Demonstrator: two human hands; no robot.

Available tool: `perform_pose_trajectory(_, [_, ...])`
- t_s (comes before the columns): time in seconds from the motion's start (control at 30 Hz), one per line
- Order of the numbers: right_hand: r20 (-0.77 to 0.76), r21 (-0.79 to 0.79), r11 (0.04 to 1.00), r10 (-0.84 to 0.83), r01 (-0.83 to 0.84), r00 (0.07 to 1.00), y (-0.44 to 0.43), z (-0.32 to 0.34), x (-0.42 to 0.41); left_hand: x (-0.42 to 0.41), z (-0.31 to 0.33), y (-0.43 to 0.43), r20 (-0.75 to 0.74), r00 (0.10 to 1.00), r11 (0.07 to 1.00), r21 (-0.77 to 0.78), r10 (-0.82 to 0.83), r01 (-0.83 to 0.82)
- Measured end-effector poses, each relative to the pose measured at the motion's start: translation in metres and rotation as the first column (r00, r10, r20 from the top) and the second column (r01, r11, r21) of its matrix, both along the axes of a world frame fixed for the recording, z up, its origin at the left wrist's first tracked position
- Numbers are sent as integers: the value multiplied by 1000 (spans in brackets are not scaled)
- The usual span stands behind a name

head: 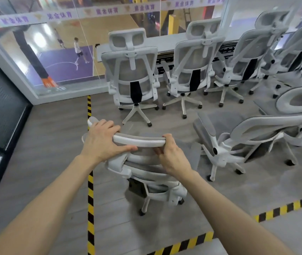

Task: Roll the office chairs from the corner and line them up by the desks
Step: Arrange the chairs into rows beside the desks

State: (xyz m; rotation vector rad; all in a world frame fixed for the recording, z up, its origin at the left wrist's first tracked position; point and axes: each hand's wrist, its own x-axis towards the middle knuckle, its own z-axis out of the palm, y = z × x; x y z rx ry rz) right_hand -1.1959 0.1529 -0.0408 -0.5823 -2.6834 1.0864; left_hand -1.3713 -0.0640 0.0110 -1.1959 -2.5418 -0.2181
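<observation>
Headrest (139,140) of chair (152,172): my left hand (100,142) grips its left end, right hand (172,157) its right end. Row of chairs (188,57) beyond my hands, facing tabletop (165,43).

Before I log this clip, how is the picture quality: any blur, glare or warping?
Head view: the left hand, the right hand and the headrest they grip are sharp; the chairs at the right edge are smeared; bright glare patches sit on the window; the forearms stretch toward the bottom corners, wide-lens distortion.
</observation>
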Motion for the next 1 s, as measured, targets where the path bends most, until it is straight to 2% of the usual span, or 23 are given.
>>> perform_pose_trajectory(0.07, [99,3,1000,21,-22,995,18,-12,7,-5,5,8,9,1000,1000,-12,-22,22])
perform_pose_trajectory(0.17, [246,218,970,48,-104,968,39,-50,29,-5,13,21,14,1000,989,-149,2,0])
perform_pose_trajectory(0.23, [205,332,933,74,-140,976,55,-68,29,0,10,28,-25,1000,972,-232,16,-21])
perform_pose_trajectory(0.4, [172,474,854,147,-213,974,102,-67,-3,10,13,60,-56,994,950,-296,90,-103])
perform_pose_trajectory(0.7, [154,512,815,225,-272,962,172,-74,-32,-1,10,126,-57,973,947,-224,224,-231])
perform_pose_trajectory(0.83, [267,510,784,246,-353,932,203,-71,-49,9,8,157,-25,953,930,-213,301,-299])
perform_pose_trajectory(1.0, [311,463,811,230,-358,922,236,-65,-59,19,9,196,-24,945,915,-242,326,-322])
